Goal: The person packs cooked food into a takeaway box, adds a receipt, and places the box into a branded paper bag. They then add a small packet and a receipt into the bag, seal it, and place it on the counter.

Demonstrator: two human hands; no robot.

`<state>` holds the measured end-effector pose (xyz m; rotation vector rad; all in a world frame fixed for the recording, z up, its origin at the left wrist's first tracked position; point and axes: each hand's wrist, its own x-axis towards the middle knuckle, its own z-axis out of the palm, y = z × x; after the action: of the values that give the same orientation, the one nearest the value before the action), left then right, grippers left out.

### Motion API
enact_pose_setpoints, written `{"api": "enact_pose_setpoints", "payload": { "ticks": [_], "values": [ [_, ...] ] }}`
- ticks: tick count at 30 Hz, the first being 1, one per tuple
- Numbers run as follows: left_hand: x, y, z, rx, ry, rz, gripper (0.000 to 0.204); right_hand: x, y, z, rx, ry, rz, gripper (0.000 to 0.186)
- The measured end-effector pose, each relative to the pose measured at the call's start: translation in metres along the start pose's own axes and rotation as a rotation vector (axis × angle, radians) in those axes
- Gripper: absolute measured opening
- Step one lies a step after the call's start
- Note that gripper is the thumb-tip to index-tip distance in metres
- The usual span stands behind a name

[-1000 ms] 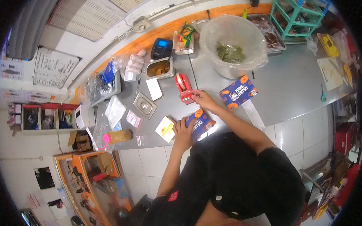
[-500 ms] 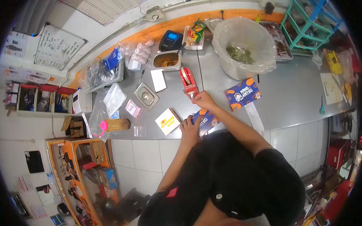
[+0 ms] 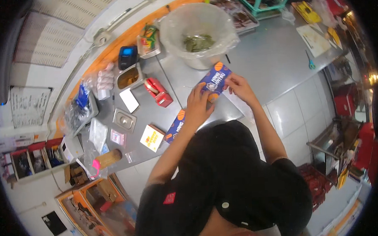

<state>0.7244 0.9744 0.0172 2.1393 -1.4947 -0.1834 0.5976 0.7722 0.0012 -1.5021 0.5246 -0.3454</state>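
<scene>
Both my hands are at a blue box (image 3: 216,78) with orange shapes printed on it, near the big lined bucket. My left hand (image 3: 198,104) grips its left end, fingers over the top edge. At its right edge my right hand (image 3: 241,90) holds on with bent fingers; whether tape is between them is too small to tell. A second blue box (image 3: 175,126) of the same print lies partly behind my left forearm. Beside that is a white box (image 3: 152,138) with yellow and orange lettering. A red tape dispenser (image 3: 159,93) stands left of my left hand.
The plastic-lined bucket (image 3: 198,55) holds green leaves. Along the back are a metal pan (image 3: 129,76), a black device (image 3: 127,57) and a small tray (image 3: 148,46). At left lie a steel lid (image 3: 124,120) and a pink-capped bottle (image 3: 109,158). Scissors (image 3: 311,64) lie far right.
My right hand has left the tape dispenser, and my left hand has left the nearer blue box. Both have moved to the blue box by the bucket. The view has turned to the right.
</scene>
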Motion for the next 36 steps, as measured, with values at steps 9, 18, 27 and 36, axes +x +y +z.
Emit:
{"api": "enact_pose_setpoints", "payload": {
  "ticks": [9,18,27,36],
  "values": [
    [0.092,-0.007,0.052,0.175,-0.394,-0.301,0.106,-0.038,0.084,0.001,0.38,0.102,0.129,0.031],
    [0.09,-0.054,0.051,-0.629,-0.528,-0.362,0.109,-0.019,0.099,0.01,0.262,0.095,0.271,0.029],
    [0.094,-0.028,0.016,-0.714,-0.767,-0.519,0.114,-0.017,0.12,0.011,0.303,0.087,0.087,0.015],
    [0.076,-0.035,0.046,-0.074,-0.374,-0.263,0.115,-0.011,0.093,0.009,0.027,-0.197,0.284,0.017]
  ]
}}
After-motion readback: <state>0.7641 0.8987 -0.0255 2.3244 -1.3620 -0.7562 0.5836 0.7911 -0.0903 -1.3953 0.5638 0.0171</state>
